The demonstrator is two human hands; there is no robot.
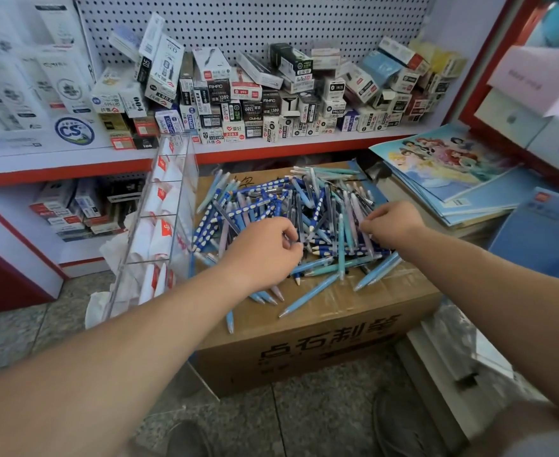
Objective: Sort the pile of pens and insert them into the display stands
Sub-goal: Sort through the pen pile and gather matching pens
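Observation:
A pile of pens (308, 206), light blue, teal, pink and dark blue with white dots, lies spread over the top of a cardboard box (321, 338). My left hand (265, 249) is over the near left of the pile, fingers curled onto pens beneath it. My right hand (392, 222) is at the pile's right side, fingertips curled in among the pens. Whether either hand holds a pen cannot be made out. A clear acrylic display stand (159, 222) with tiered compartments stands to the left of the box, white paper and red labels inside.
A red-edged shelf (271, 153) behind carries many small pen boxes (258, 100) before a pegboard. Colouring books (449, 169) are stacked at the right, blue folders (542, 232) beside them. A few loose pens (308, 295) lie near the box's front edge. Tiled floor below.

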